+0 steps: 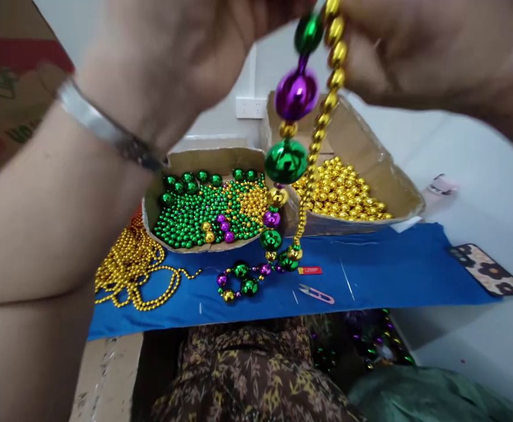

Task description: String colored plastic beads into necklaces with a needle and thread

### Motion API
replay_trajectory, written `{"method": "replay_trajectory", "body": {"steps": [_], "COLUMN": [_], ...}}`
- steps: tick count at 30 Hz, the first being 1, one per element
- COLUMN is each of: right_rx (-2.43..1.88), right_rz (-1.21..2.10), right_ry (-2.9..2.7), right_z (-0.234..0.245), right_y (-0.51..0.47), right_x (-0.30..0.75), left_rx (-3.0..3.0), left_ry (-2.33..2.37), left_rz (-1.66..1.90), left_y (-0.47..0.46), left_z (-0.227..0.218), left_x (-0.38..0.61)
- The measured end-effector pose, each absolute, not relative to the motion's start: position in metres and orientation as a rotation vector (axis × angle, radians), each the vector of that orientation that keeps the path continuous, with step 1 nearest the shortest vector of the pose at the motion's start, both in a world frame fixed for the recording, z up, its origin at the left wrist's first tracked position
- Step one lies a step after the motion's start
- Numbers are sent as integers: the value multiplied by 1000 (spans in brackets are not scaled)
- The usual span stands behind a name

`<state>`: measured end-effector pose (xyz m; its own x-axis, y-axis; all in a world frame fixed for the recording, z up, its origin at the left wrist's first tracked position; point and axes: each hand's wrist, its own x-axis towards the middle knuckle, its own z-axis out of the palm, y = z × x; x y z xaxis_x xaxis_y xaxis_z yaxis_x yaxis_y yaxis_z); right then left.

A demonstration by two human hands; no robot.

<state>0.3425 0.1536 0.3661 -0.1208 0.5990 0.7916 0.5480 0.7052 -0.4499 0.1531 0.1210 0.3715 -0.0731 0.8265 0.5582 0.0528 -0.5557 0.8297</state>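
Observation:
My left hand (pixel 195 53), with a silver bracelet on its wrist, reaches across the top of the view. From the right comes my right hand (pixel 397 53), blurred. Between them hangs a bead necklace (pixel 286 161), one side in large green, purple and gold beads, the other in gold beads. Both hands close on its upper end, though the fingertips are cut off by the top edge. The lower end lies in a loop on the blue cloth (pixel 248 313). Close by it are pink-handled snips (pixel 318 294) and a small red and yellow piece (pixel 310 271).
A cardboard box of green, gold and purple beads (pixel 208 246) stands behind the necklace. Right of it, another box (pixel 370 140) holds gold beads (pixel 339 187). Gold bead strands (pixel 129 264) are heaped at left. A flower-patterned phone (pixel 487 269) lies at the cloth's right end.

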Motion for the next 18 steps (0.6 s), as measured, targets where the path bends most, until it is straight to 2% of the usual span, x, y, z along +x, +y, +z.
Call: {"method": "replay_trajectory", "body": {"steps": [2,5,9,12,18], "right_rx": [-880,-661,-580,-524,-492], "right_rz": [-87,-293,50,198,62], "right_ry": [-2113,-2505,-2540,-2531,-2623], "right_z": [369,341,291,268,246], "right_y": [156,162,169,172,167], "right_x": [342,342,344,349,360], "left_rx": [1583,1647,1498,1369,1415], "left_ry": [880,634,625,711,787], "left_rz": [1706,1718,1618,1592,1561], "left_y": [107,102,106,105,100], "left_z": [362,325,277,256,236], "left_x": [163,164,156,157,162]}}
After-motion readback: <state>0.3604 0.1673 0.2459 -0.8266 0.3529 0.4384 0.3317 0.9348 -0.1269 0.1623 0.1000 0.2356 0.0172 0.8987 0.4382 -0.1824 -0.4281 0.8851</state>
